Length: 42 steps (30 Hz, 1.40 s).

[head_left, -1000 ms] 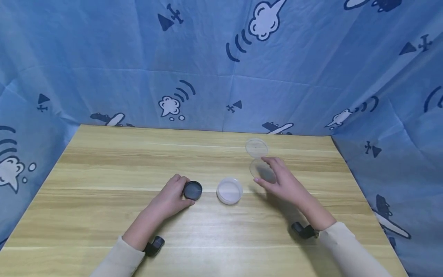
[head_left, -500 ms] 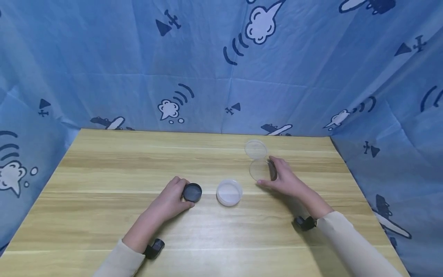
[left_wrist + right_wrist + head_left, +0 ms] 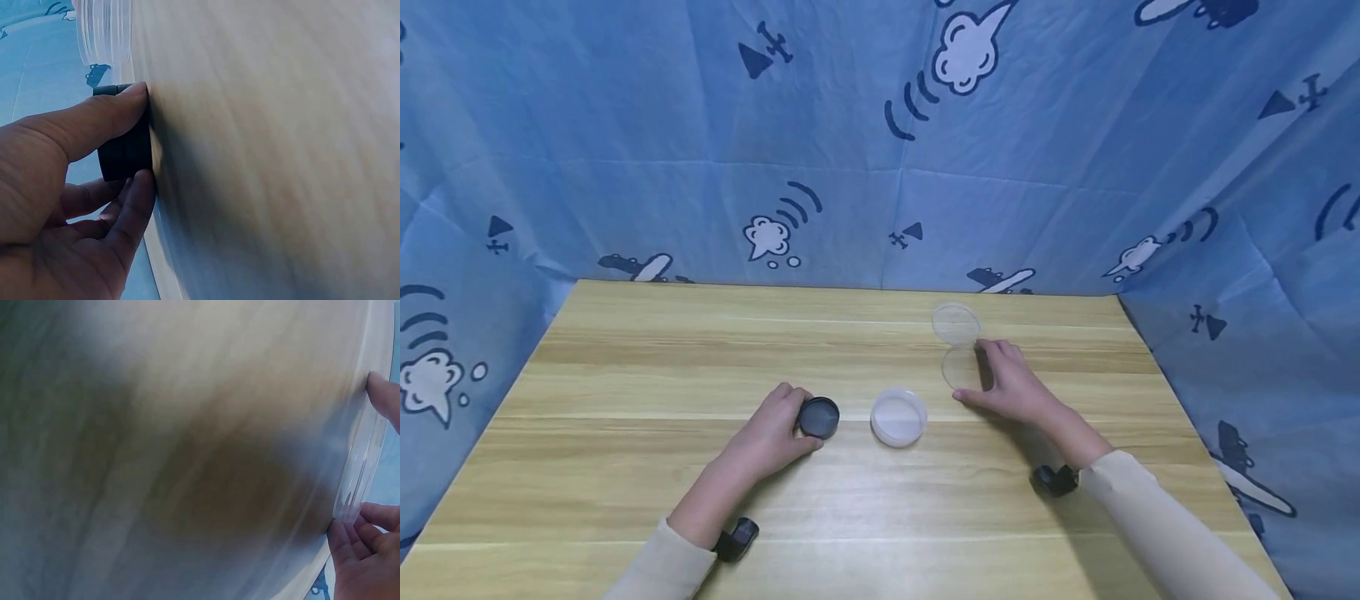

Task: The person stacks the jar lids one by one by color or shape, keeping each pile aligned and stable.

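In the head view my left hand (image 3: pixel 775 429) grips a small black round container (image 3: pixel 819 417) by its sides, and its hollow top faces up. The left wrist view shows thumb and fingers on opposite sides of the black wall (image 3: pixel 125 150), which stands on the table. My right hand (image 3: pixel 1011 387) spans a clear round lid (image 3: pixel 959 368), thumb at the near edge and fingers at the far edge. Its low clear rim (image 3: pixel 359 469) appears between them in the right wrist view, down at the table surface. A translucent whitish round container (image 3: pixel 898 418) stands between the hands.
A second clear round lid (image 3: pixel 956 323) lies just behind the one at my right hand. The wooden table (image 3: pixel 700 333) ends at a blue patterned cloth (image 3: pixel 842 108) at the back and sides.
My right hand first shifted slightly right, drawing its fingers to the edges of the clear lid, then a touch back left. The left hand and the black container stay put.
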Available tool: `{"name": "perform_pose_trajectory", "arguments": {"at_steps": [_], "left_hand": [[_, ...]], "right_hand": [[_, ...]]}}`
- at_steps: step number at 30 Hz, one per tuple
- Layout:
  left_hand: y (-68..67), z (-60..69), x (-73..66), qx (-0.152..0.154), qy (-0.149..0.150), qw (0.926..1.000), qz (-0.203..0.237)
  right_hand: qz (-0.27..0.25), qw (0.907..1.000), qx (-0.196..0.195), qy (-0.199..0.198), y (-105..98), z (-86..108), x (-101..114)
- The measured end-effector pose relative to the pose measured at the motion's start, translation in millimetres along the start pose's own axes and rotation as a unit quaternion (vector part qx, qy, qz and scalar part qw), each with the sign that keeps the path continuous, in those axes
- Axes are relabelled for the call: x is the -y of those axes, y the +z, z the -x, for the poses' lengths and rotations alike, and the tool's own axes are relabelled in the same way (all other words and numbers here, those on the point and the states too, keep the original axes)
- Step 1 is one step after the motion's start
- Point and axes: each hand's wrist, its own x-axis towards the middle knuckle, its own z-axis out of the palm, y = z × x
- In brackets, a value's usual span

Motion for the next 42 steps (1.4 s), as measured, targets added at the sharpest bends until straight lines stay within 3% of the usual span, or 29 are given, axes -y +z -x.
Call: {"name": "perform_pose_trajectory", "arguments": {"at_steps": [19, 30, 42], "left_hand": [[0.3, 0.2, -0.5, -0.004, 0.003, 1.0000, 0.003], [0.2, 1.3, -2.3, -0.006, 0.000, 1.0000, 0.005], [1.9, -0.4, -0.3, -0.008, 0.000, 1.0000, 0.005]], "right_hand": [[-0.004, 0.9997, -0.021, -0.015, 0, 0.0, -3], [-0.004, 0.9995, -0.032, 0.001, 3, 2.0, -5], [-0.013, 0.9989, -0.043, -0.009, 4, 20.9, -10]]}}
